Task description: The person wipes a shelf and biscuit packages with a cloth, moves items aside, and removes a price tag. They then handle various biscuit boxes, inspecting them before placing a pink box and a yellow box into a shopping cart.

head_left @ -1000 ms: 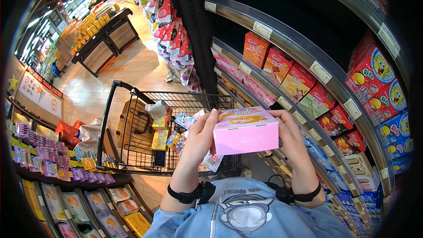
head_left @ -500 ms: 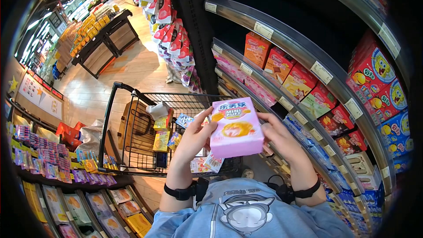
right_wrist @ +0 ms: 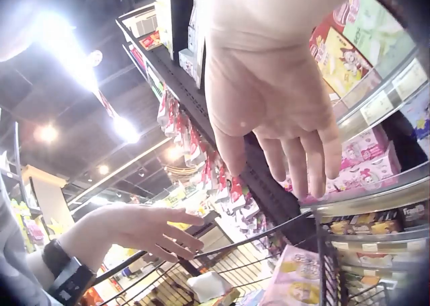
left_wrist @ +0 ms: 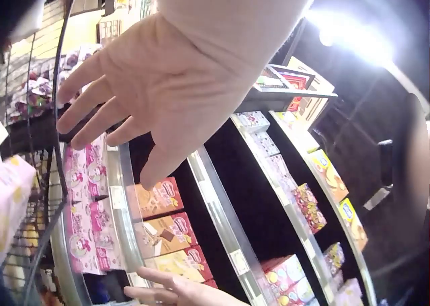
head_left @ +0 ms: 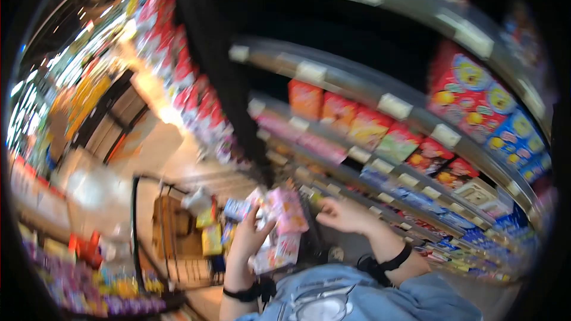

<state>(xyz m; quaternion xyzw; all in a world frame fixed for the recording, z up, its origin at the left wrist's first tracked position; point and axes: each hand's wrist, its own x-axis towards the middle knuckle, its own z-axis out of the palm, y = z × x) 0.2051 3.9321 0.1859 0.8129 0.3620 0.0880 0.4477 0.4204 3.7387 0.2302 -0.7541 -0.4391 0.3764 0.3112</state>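
Observation:
The pink Mini Puff box [head_left: 287, 210] lies among other packages in the shopping cart [head_left: 135, 232]. Just left of it is my left hand [head_left: 250, 237], fingers spread and holding nothing. In the left wrist view the left hand [left_wrist: 168, 84] shows its bare palm, with the pink box [left_wrist: 13, 195] at the left edge. To the right of the box, my right hand [head_left: 345, 215] is also without anything in it. The right wrist view shows that hand [right_wrist: 275, 111] with extended fingers above the cart, the pink box [right_wrist: 292, 276] below its fingertips.
Shelves of boxed snacks [head_left: 369, 125] with price tags line the right side. Hanging red and white bags [head_left: 184, 77] run beside a dark post [head_left: 208, 41]. Yellow boxes [head_left: 211, 241] lie in the cart. Packaged sweets [head_left: 77, 279] stand at lower left.
The pink box, held in both hands earlier, has gone down into the cart and been let go. The hands have parted, and the head view has swung and blurred.

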